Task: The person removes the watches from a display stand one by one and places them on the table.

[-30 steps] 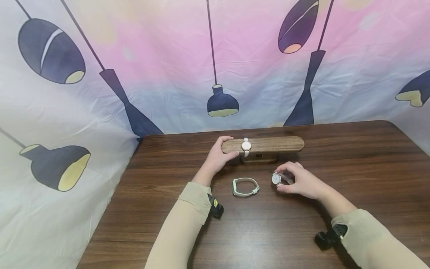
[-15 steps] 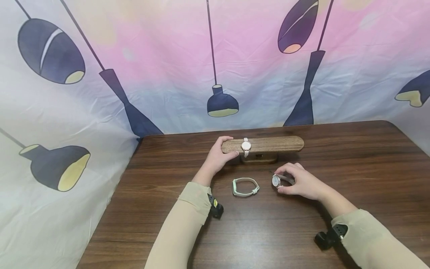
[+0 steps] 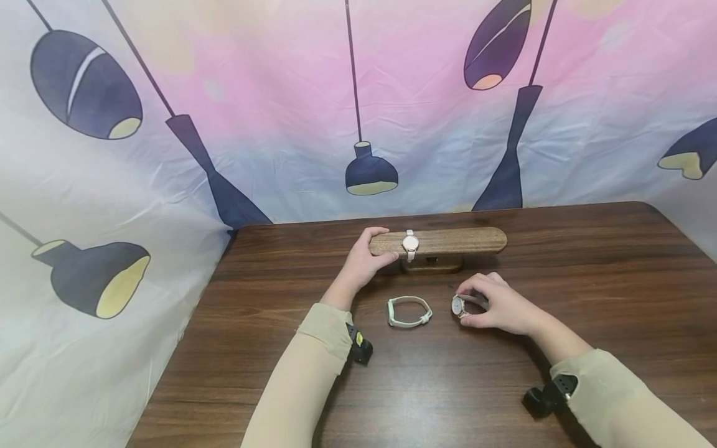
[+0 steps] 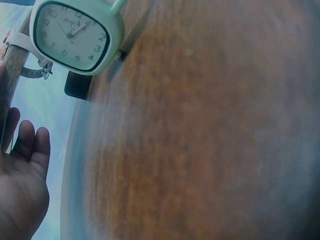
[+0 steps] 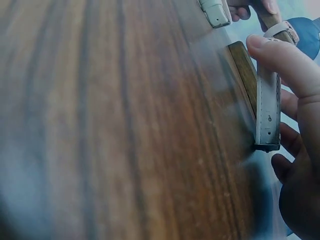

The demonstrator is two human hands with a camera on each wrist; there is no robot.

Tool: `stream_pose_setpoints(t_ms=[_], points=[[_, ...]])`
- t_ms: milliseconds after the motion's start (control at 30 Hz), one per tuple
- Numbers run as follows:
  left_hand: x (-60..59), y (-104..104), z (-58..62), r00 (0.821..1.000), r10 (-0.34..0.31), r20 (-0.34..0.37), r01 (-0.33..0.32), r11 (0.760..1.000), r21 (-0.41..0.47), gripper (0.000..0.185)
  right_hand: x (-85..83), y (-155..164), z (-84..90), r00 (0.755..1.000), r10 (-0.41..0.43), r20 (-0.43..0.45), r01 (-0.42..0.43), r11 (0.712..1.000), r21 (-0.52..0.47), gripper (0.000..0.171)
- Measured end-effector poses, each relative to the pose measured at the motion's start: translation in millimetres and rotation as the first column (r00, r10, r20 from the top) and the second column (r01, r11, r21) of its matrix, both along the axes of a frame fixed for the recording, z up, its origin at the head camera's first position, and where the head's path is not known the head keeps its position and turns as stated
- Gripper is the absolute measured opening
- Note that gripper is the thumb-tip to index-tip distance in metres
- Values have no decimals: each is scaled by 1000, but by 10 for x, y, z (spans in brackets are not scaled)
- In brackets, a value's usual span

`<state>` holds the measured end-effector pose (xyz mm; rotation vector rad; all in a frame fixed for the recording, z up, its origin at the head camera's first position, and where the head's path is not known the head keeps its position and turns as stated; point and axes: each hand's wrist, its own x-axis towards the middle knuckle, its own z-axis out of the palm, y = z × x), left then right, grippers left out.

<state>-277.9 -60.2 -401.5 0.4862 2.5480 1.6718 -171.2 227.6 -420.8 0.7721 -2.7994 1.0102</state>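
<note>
A wooden watch stand (image 3: pixel 459 240) with a horizontal bar stands toward the back of the table. My left hand (image 3: pixel 360 260) grips the bar's left end, thumb in front and fingers behind. Round the bar, beside that thumb, sits a white-strapped watch (image 3: pixel 411 243). My right hand (image 3: pixel 501 303) pinches a small round-faced wristwatch (image 3: pixel 457 306) in front of the stand; its pale strap (image 5: pixel 268 107) shows in the right wrist view. A mint-green watch (image 4: pixel 72 37), its strap looped, lies on its side between the hands. Whether the pinched watch touches the table I cannot tell.
The dark wood-grain table (image 3: pixel 426 398) reaches back to a hanging cloth (image 3: pixel 280 124) printed with lamps. Black wrist cameras sit on both sleeves, the left one (image 3: pixel 361 350) and the right one (image 3: pixel 549 395), close above the table.
My right hand has shifted slightly toward me and to the left with the small wristwatch. The left hand, the stand and the mint-green watch stay in place.
</note>
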Motion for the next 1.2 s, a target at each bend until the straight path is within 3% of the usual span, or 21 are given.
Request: stream_pose_setpoints(t_ms=[300, 1200], points=[[-12, -4, -20, 1000, 6, -10, -6, 1000, -14, 52, -3, -24, -18, 1000, 27, -4, -27, 999, 25, 42], [-20, 10, -28, 1000, 5, -2, -5, 1000, -15, 53, 10, -64, -113, 997, 2, -76, 3, 998, 64, 45]])
